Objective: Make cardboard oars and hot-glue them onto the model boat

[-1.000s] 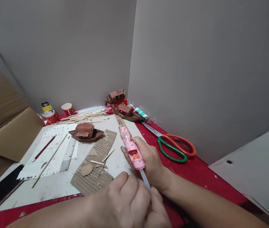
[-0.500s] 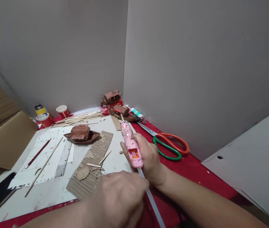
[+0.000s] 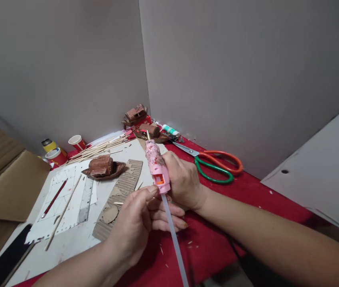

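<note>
Currently the pink glue gun [image 3: 158, 167] sits near the middle of the view, raised before the bench [image 3: 253, 191], its metal nozzle [image 3: 148, 135] aimed just short of twelve o'clock. The right grip [image 3: 184, 181] is wrapped firmly round the gun's handle, hiding any trigger. The left grip [image 3: 135, 218] is spread: its thumb meets the gun's rear while the fingers stretch beneath the glue stick [image 3: 172, 231], which trails toward five o'clock; whether those fingers touch it, I cannot tell. As I judge it, the step in hand is steadying gun and stick together. Doing it well calls for a stick in line with the barrel, since a sideways bend could jam or snap it, and for light support from below rather than a hard pinch. Fingertips are best at the rear, clear of the nozzle, which deserves treating as hot. Aiming it away from the wooden boat [image 3: 102, 167] at nine o'clock and the corrugated cardboard [image 3: 124, 185] at eight would spare them stray drips. The scissors [image 3: 193, 152] lie near two to three o'clock, so the right wrist needs room there.
</note>
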Available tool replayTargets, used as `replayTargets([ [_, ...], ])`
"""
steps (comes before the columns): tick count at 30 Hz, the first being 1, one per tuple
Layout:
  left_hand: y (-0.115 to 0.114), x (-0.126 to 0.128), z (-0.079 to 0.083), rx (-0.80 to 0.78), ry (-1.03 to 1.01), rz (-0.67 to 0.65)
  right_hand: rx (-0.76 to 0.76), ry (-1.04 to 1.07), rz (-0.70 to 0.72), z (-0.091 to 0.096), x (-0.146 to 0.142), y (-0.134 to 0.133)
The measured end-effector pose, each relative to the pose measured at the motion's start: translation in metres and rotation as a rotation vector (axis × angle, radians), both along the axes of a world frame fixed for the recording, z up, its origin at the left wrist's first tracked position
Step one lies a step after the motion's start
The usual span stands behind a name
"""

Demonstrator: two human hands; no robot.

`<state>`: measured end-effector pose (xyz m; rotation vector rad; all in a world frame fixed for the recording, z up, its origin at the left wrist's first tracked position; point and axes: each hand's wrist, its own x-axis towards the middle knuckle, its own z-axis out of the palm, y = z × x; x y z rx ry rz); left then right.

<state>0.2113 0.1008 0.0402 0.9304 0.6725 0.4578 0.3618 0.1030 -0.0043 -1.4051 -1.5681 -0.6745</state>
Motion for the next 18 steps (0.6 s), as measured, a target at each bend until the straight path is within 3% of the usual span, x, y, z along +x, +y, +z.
replayTargets([
  [10, 0.011, 0.001, 0.003, -0.097, 0.155, 0.015, -0.037, -0.085, -0.036, -0.002, -0.002, 0.002],
  [18, 0.007, 0.001, 0.0, -0.069, 0.193, 0.051, -0.048, -0.116, -0.044, -0.007, -0.004, 0.006],
])
